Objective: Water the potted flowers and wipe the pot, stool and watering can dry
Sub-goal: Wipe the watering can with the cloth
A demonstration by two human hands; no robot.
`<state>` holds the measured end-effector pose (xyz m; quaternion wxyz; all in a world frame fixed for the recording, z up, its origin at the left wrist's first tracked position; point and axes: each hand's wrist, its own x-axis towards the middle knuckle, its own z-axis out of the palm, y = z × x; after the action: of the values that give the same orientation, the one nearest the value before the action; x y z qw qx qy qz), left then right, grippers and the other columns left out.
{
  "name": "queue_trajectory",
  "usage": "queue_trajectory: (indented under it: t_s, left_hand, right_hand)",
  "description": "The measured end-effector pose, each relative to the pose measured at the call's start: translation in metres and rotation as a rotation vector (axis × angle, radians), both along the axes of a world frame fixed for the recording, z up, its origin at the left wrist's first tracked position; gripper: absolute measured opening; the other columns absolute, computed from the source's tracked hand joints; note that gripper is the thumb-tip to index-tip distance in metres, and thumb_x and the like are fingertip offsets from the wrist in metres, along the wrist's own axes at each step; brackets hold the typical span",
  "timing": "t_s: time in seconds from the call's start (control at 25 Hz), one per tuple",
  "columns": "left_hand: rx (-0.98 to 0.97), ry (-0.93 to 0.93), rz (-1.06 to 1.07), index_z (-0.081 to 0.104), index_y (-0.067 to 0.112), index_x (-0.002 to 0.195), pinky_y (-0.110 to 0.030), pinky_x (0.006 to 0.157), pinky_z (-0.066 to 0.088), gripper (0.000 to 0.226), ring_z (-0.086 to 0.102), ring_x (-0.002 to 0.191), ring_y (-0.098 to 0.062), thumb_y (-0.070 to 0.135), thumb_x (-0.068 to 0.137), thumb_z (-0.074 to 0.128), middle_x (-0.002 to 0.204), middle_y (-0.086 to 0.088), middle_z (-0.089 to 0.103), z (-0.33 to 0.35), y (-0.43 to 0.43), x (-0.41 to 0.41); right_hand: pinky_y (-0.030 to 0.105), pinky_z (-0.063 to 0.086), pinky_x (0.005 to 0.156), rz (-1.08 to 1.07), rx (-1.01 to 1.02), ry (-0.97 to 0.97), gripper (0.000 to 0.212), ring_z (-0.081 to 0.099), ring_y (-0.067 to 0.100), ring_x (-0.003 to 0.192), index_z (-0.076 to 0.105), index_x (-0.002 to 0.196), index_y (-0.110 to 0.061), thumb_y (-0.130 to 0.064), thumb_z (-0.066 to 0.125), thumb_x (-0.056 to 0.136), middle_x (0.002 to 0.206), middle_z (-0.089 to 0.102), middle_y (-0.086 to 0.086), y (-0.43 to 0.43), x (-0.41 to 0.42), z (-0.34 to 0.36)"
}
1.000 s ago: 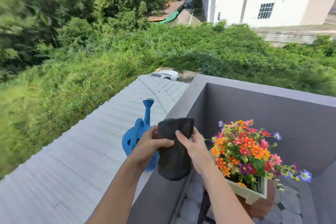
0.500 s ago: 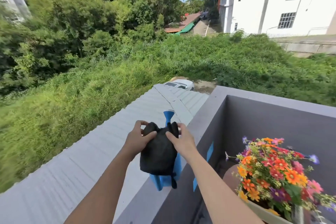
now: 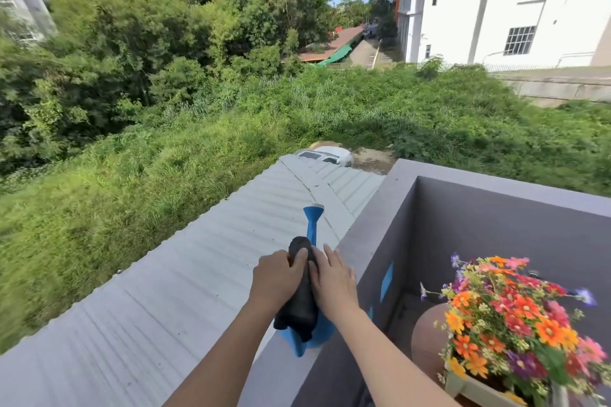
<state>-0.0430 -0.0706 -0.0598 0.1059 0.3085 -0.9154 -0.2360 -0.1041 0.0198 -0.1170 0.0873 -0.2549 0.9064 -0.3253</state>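
A blue watering can (image 3: 312, 225) stands on top of the grey balcony wall (image 3: 370, 235), its spout pointing away from me. A black cloth (image 3: 299, 294) is draped over the can's body. My left hand (image 3: 276, 281) grips the cloth from the left. My right hand (image 3: 332, 281) presses flat on the cloth from the right, fingers stretched out. The potted flowers (image 3: 515, 317), orange, red, pink and purple, stand in a pale pot (image 3: 469, 388) at the lower right inside the balcony. A brown rounded shape (image 3: 426, 337) sits behind the flowers.
Left of the wall a ribbed grey metal roof (image 3: 148, 291) slopes away below. Beyond it lie thick grass and trees (image 3: 165, 109), a white car (image 3: 330, 155) and a white building (image 3: 496, 3). Blue tape patches (image 3: 386, 281) mark the wall's inner face.
The cloth, held up in front of me a second ago, now lies over the watering can, bunched narrower. Both hands have moved forward and closed in on it. The view has tilted up.
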Motion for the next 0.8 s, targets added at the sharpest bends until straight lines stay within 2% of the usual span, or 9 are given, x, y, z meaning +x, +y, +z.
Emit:
queue_trajectory:
  t_s: [0.12, 0.28, 0.36, 0.52, 0.6, 0.68, 0.8]
  left_hand:
    - [0.041, -0.095, 0.001, 0.05, 0.013, 0.08, -0.028, 0.065, 0.038, 0.045, 0.052, 0.077, -0.021, 0.058, 0.081, 0.051, 0.078, 0.0, 0.054, -0.005, 0.003, -0.005]
    - [0.095, -0.101, 0.027, 0.052, 0.012, 0.077, -0.028, 0.065, 0.038, 0.037, 0.052, 0.077, -0.022, 0.049, 0.083, 0.055, 0.079, -0.002, 0.055, -0.01, -0.006, -0.012]
    - [0.101, -0.084, 0.031, 0.053, 0.011, 0.076, -0.028, 0.065, 0.037, 0.036, 0.053, 0.076, -0.023, 0.046, 0.086, 0.051, 0.081, -0.005, 0.059, -0.013, -0.011, -0.01]
    - [0.15, -0.06, -0.006, 0.054, 0.01, 0.076, -0.028, 0.066, 0.037, 0.033, 0.053, 0.079, -0.024, 0.041, 0.087, 0.052, 0.078, -0.004, 0.058, -0.018, -0.001, 0.0]
    - [0.165, -0.036, -0.045, 0.052, 0.011, 0.07, -0.028, 0.064, 0.037, 0.033, 0.056, 0.08, -0.026, 0.039, 0.086, 0.054, 0.072, -0.002, 0.056, -0.015, 0.015, 0.007]
    - [0.18, 0.0, -0.082, 0.051, 0.012, 0.065, -0.029, 0.059, 0.036, 0.033, 0.058, 0.078, -0.026, 0.038, 0.085, 0.056, 0.067, -0.001, 0.055, -0.004, 0.034, 0.013]
    - [0.191, 0.072, -0.161, 0.053, 0.011, 0.063, -0.027, 0.052, 0.034, 0.033, 0.056, 0.072, -0.023, 0.036, 0.084, 0.058, 0.064, -0.001, 0.056, 0.028, 0.076, 0.023]
  right_hand:
    - [0.051, 0.011, 0.118, 0.111, 0.055, -0.12, 0.051, 0.001, 0.018, 0.149, 0.005, 0.152, -0.03, -0.03, 0.02, 0.103, 0.162, 0.001, -0.004, -0.002, -0.002, -0.006]
    - [0.05, 0.005, 0.12, 0.13, -0.043, -0.207, 0.052, -0.004, 0.013, 0.149, -0.003, 0.151, -0.028, -0.036, 0.013, 0.103, 0.162, -0.008, -0.007, 0.003, 0.0, -0.01]
    - [0.047, 0.001, 0.119, 0.153, -0.041, -0.211, 0.053, -0.006, 0.011, 0.148, -0.006, 0.151, -0.024, -0.035, 0.013, 0.103, 0.161, -0.009, -0.007, 0.009, 0.002, -0.008]
    - [0.049, 0.002, 0.118, 0.134, 0.101, -0.131, 0.056, -0.006, 0.015, 0.149, -0.007, 0.151, -0.022, -0.041, 0.011, 0.101, 0.161, -0.011, -0.002, 0.034, 0.01, -0.009]
    - [0.049, 0.002, 0.118, 0.121, 0.138, -0.089, 0.071, -0.006, 0.016, 0.149, -0.008, 0.151, -0.022, -0.059, -0.001, 0.091, 0.162, -0.01, 0.0, 0.054, 0.02, -0.008]
    - [0.047, 0.001, 0.119, 0.095, 0.09, -0.047, 0.098, -0.006, 0.015, 0.149, -0.008, 0.151, -0.024, -0.071, -0.015, 0.065, 0.162, -0.008, -0.002, 0.075, 0.031, -0.006]
    - [0.042, 0.0, 0.119, -0.006, -0.018, 0.072, 0.1, -0.005, 0.013, 0.149, -0.004, 0.151, -0.028, -0.071, -0.019, 0.062, 0.162, -0.003, -0.005, 0.118, 0.046, 0.01]
